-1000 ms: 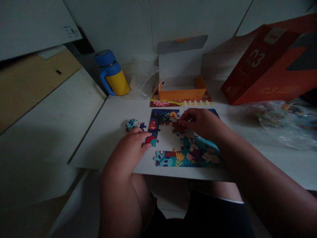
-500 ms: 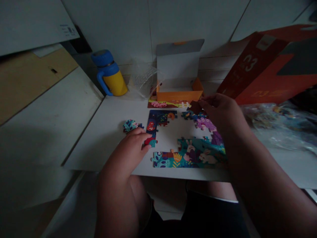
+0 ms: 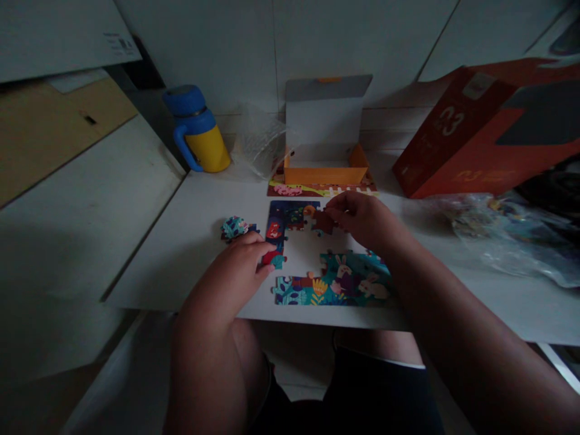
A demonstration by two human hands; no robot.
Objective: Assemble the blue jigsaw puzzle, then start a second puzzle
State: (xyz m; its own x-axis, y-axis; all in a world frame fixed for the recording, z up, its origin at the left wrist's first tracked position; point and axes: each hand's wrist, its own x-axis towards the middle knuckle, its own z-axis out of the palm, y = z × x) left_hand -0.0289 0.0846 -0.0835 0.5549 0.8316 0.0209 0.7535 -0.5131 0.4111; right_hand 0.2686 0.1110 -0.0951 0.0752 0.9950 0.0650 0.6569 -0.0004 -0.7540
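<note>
"On the table (image 3: 181, 266), what's up with that puzzle (image 3: 333, 284)? Looks half done to me."

"Yeah, it's near the front edge, mostly a border with bare tabletop in the middle. The right hand (image 3: 362, 219) has a brown piece (image 3: 322, 223) at the upper part of it, thumb and forefinger pinched together on the piece's edge."

"And the left hand (image 3: 247, 257)?"

"Thumb and forefinger are a little apart, at the red-and-teal piece (image 3: 274, 260) low on the puzzle's left side. Can't tell if they're gripping it or just resting there."

"Anything in the way?"

"Mostly the right forearm (image 3: 444, 296) tbh. That and the hand hide the puzzle's right side, so I can't say how things join there. The left hand also covers the near part of the pile (image 3: 234, 227) just left of the puzzle."

"What about the clutter?"

"Orange box (image 3: 324, 175) right behind the puzzle, lid up, sitting on a picture card (image 3: 290, 191). Left of that there's some clear plastic (image 3: 260, 142), then a blue-and-yellow bottle (image 3: 206, 145). Off to the right is a big red box (image 3: 480, 139), with a clear bag (image 3: 502, 241) just in front. Too dim to make out what's in the bag."
</note>
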